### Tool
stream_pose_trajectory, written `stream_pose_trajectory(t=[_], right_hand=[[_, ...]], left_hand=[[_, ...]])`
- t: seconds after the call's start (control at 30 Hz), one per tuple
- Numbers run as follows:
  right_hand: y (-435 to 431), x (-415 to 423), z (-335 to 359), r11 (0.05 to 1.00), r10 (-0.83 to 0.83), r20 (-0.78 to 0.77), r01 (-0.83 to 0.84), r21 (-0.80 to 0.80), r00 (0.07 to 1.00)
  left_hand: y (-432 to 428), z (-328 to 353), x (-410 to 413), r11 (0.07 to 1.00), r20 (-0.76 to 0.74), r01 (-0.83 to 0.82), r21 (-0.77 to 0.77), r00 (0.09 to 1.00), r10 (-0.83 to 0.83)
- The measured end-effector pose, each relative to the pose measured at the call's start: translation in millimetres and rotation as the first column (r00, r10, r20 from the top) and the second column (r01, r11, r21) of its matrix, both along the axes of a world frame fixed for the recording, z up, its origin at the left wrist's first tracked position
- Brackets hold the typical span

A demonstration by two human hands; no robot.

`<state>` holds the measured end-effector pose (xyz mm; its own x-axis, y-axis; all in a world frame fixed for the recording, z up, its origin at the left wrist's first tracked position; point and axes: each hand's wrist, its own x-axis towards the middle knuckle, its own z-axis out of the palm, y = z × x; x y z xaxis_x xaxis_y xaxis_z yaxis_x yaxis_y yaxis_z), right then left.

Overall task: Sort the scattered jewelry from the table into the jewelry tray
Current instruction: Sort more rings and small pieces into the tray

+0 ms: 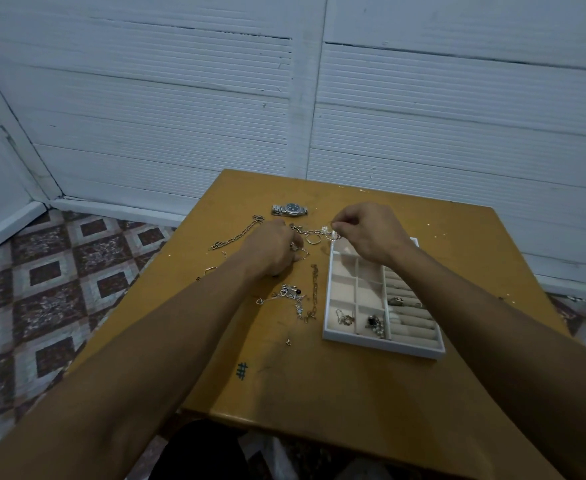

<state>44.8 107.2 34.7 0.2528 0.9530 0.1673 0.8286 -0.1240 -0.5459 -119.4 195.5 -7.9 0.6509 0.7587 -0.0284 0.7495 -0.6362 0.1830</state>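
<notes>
1. Table (319, 393): a hash mark (241, 371) is drawn on it, nearer than the jewelry tray (381, 345) and to the tray's left.
2. A loose clasp (288, 341) lies just left of the tray's near-left corner.
3. Tray, near row: a fine chain (344, 318) occupies the left compartment and a dark-stoned piece (374, 322) the next one. A ring (397, 301) sits on the padded rolls along the tray's right side.
4. Left of the tray, a charm cluster (291, 294) and a thin chain (314, 289) lie on the table, apart from the tray wall.
5. Further left of the tray: a small hoop (210, 270).
6. Left hand (274, 251): left of the tray's far end, fingers curled on one end of the link bracelet (310, 231).
7. Right hand (367, 233): over the tray's far end, fingertips pinched together on the bracelet's other end. The bracelet spans between the hands, beyond the tray's far-left corner.
8. Well left of the tray: a long link chain (239, 233).
9. Beyond the tray: a wristwatch (290, 209).
</notes>
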Motion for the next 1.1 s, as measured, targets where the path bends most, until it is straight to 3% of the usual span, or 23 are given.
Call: stream_pose_trajectory(t=[0.67,0.9,1.1], right_hand=[[-16,21,-3,0.999,-0.040,-0.060,0.038,-0.029,0.997],[-21,22,-4,0.999,-0.044,-0.054,0.043,-0.022,0.998],[-30,26,-6,0.998,-0.062,-0.085,0.060,-0.027,0.995]], left_hand=[[11,15,23,0.973,-0.092,0.033,-0.228,0.994,-0.055],[8,14,13,0.948,0.113,0.009,-0.319,0.993,0.028],[-6,28,-2,0.903,0.404,0.061,-0.426,0.906,0.130]])
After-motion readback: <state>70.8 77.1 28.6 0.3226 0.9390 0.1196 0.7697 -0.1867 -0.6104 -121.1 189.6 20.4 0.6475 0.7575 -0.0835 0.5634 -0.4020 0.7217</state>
